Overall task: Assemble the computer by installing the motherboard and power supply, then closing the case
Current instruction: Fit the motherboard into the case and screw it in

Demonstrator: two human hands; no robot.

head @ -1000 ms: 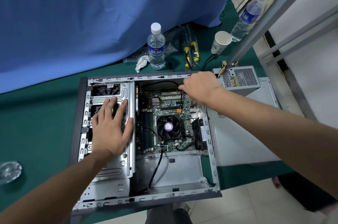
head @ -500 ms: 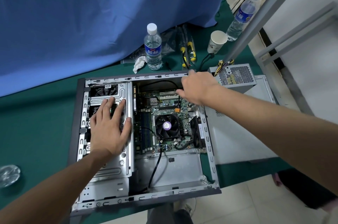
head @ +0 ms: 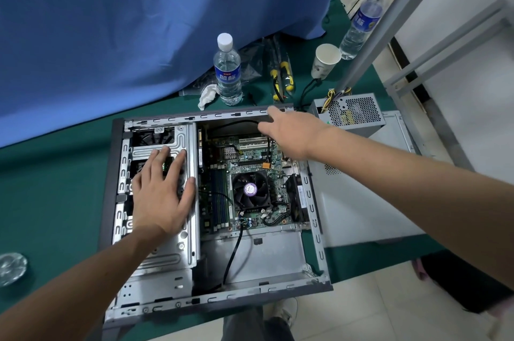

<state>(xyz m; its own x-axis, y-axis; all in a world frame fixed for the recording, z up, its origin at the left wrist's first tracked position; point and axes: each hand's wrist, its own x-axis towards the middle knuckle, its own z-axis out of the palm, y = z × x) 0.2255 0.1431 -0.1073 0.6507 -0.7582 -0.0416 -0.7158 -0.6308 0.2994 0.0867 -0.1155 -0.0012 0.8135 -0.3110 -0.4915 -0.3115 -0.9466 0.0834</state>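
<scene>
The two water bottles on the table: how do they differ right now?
The near water bottle stands close behind the computer case, white cap showing, in full view. The far water bottle stands at the table's far right corner, partly hidden by a grey metal post. Both are clear with blue labels.

Bench (head: pixel 50 201) cloth dark green; curtain (head: pixel 139 20) behind case (head: pixel 314 229) blue. Case silver-grey. Motherboard (head: pixel 250 157) green, black fan (head: pixel 251 192), purple sticker. Bottle (head: pixel 228 73) label blue.
</scene>
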